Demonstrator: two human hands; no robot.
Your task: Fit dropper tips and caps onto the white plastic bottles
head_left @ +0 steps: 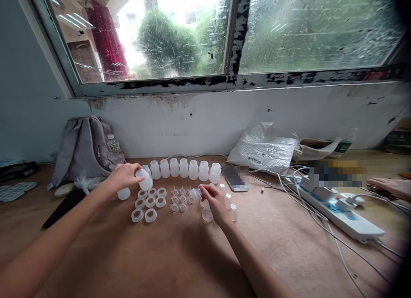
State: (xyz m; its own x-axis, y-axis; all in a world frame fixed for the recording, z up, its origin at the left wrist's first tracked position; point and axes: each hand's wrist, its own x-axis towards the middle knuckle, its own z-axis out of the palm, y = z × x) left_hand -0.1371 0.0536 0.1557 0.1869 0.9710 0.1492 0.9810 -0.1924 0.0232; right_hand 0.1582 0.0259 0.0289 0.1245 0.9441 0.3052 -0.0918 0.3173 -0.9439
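Left hand point(126, 174) closed around small white bottle point(145, 180) at left end of far bottle row point(184, 168); right hand point(215, 199) pinching small clear valve piece point(195, 193) right of ring caps point(149, 202) on wooden table point(180, 255).

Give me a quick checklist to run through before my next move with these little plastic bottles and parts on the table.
1. Left hand has a grip on a small translucent white plastic bottle: ok.
2. Right hand pinches a small clear plastic part: ok; its type: cannot tell.
3. Row of matching white bottles stands upright by the wall: ok.
4. Clear plastic rings laid out in reach: ok.
5. White power strip and cables lie apart from the parts: ok.
6. Held bottle clean inside: cannot tell.
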